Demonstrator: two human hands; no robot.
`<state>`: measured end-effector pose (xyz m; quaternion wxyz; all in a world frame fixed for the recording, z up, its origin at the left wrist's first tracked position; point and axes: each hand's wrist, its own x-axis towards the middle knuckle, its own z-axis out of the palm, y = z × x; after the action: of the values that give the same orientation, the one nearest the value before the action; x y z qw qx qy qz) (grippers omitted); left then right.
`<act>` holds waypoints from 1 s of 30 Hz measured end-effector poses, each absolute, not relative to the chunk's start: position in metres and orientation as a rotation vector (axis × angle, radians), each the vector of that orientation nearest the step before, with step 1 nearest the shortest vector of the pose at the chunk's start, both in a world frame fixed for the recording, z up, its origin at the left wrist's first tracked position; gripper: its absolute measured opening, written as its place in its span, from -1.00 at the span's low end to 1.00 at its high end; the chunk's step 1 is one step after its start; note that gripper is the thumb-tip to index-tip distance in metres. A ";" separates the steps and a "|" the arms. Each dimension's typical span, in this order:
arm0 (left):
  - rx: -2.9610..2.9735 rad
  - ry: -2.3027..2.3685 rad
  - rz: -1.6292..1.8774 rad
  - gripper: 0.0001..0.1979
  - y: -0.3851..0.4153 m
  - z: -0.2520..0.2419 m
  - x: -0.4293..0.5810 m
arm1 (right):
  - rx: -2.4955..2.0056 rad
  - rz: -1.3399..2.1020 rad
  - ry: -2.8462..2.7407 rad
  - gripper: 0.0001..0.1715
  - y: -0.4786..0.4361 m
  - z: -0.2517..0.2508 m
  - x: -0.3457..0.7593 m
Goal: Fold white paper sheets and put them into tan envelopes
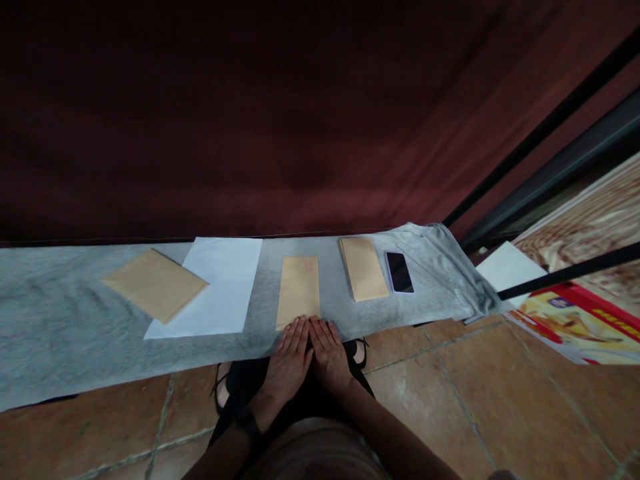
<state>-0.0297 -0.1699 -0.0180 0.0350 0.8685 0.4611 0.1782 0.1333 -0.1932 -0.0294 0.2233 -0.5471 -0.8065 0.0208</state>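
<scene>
Both hands rest flat, side by side, at the front edge of the grey cloth. My left hand (289, 360) lies with fingers stretched over the lower edge of a brown envelope (299, 287) that has small red print. My right hand (330, 353) is beside it, fingers flat, its tips at the envelope's lower right corner. Farther right is a stack of brown envelopes (365, 269), with a dark-screened phone (400, 272) next to it. On the left, another brown envelope (155, 285) lies tilted, partly over white paper (227, 287).
The grey cloth (55, 320) covers a long narrow table before a dark red curtain (280, 133). Black poles (575, 272) cross the right side. A red and yellow box (585, 323) and a white sheet (510, 272) are at the far right.
</scene>
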 end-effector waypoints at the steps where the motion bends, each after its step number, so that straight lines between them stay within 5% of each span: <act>1: 2.671 1.433 0.539 -0.38 -0.173 -0.020 -0.025 | -1.516 0.057 -2.234 -0.22 -0.194 -0.029 0.133; 13: 2.686 1.525 0.526 -0.35 -0.169 -0.017 -0.076 | -1.530 0.090 -2.179 -0.29 -0.190 -0.021 0.134; 30: 2.222 1.878 0.854 -0.69 -0.147 -0.010 -0.043 | -1.537 0.069 -2.181 -0.33 -0.190 -0.027 0.112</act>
<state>-0.0428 -0.1474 -0.0102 0.0549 0.7318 0.6184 0.2812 0.1122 -0.1900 -0.0269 0.2343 -0.5598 -0.7944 0.0250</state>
